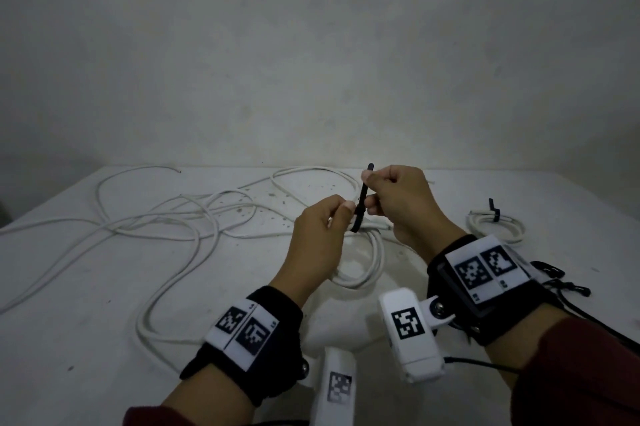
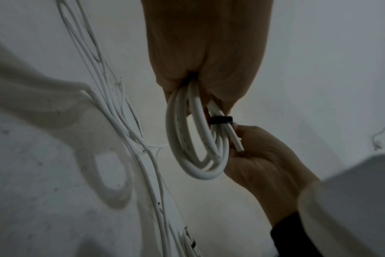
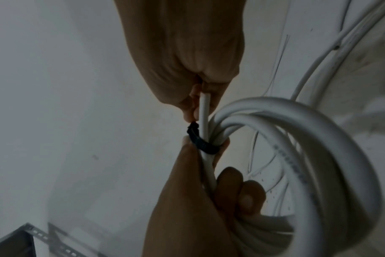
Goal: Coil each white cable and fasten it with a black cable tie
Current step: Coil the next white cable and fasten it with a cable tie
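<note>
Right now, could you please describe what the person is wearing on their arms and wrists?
Both hands are bare. Each wrist carries a black strap, left and right, topped by a white plate printed with square black-and-white markers. A white camera housing with its own marker hangs under each strap. Thin black cables trail from the right one. Dark red sleeves cover both forearms.

A pale white table (image 1: 104,339) with a scuffed, speckled top carries the things. Across its left and middle part lies a long loose white cable (image 1: 166,217), spread in wide, overlapping loops, one free end (image 1: 179,171) lying near the far edge. Near the right side rests a small coiled white cable (image 1: 498,225) bound by a black cable tie (image 1: 494,210). More black ties (image 1: 554,273) lie close to the right edge, partly hidden
</note>
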